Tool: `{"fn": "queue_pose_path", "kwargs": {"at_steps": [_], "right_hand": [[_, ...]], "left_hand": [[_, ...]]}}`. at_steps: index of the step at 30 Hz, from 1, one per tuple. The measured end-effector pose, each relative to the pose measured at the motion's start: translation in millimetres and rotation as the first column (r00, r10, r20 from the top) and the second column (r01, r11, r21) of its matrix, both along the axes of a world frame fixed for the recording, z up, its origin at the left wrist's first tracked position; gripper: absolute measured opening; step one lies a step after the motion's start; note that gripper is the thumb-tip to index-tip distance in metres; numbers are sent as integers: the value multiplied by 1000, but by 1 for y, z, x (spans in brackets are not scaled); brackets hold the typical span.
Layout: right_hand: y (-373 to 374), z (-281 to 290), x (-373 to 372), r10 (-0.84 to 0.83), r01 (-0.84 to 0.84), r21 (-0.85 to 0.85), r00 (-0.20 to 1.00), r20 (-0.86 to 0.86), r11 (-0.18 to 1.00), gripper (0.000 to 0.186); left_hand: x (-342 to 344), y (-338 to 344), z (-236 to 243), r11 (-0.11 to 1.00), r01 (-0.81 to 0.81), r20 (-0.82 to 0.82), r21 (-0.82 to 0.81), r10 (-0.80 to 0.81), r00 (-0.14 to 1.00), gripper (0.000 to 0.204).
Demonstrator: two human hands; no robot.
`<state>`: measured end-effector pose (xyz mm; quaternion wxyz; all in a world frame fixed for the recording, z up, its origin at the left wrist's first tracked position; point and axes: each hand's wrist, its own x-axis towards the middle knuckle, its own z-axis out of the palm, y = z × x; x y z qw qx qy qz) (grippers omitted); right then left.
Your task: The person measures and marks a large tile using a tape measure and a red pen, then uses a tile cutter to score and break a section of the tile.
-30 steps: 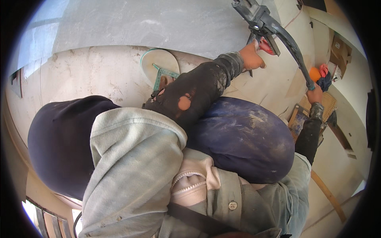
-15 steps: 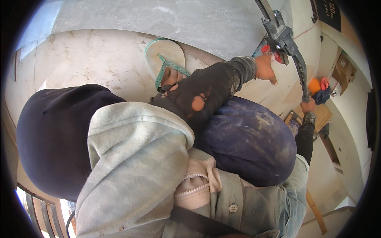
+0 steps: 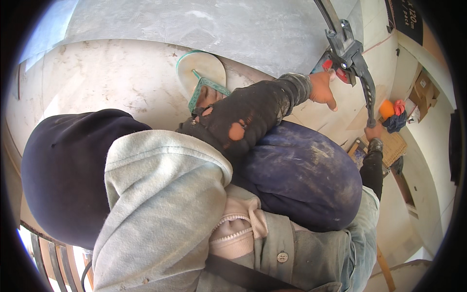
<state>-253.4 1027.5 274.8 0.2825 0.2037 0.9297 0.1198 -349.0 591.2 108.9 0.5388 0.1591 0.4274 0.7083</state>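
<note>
A black metal lever tool [image 3: 348, 48], resembling a manual tile cutter, stands at the upper right with red parts low on its body. My right hand [image 3: 374, 131] is closed around the lower end of its long curved handle [image 3: 368, 95]. Beside the red part [image 3: 342, 74] lies my left hand [image 3: 322, 89], thumb spread away and fingertips close to it; whether they touch the tool I cannot tell. The left forearm, in a torn dark sleeve [image 3: 253, 114], crosses in front of my bent knee.
A grey slab-like surface [image 3: 194, 24] spans the top. My sandalled foot [image 3: 202, 73] rests on the dusty pale floor [image 3: 112, 73]. To the right are an orange object [image 3: 386, 109], dark cloth [image 3: 395, 121], cardboard [image 3: 392, 146] and a cardboard box [image 3: 422, 87]. A wooden strip [image 3: 385, 267] lies lower right.
The view has shifted slightly, so most things sit a little lower. My right hand keeps its grip on the handle, and my left hand stays beside the red part.
</note>
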Motion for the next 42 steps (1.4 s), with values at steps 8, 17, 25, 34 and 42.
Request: {"fn": "queue_pose_path", "kwargs": {"at_steps": [8,17,25,34,42], "right_hand": [[5,-6,2,21,-21,9,999,27,1000,16],[6,-14,3,-35,39,-65,998,59,997,12],[4,-13,3,16,-11,-76,998,66,997,8],[-10,-8,-6,18,-15,-41,997,80,999,7],[-79,-5,-50,54,-48,-59,994,97,997,8]], "left_hand": [[2,2,-1,999,-19,-98,-32,16,995,117],[5,12,-10,996,-42,-141,-83,30,990,118],[0,1,-4,999,-2,-87,-38,-1,996,119],[1,2,-6,1000,-18,-59,-16,17,998,122],[-27,-52,-4,990,-121,-57,-66,117,991,114]]}}
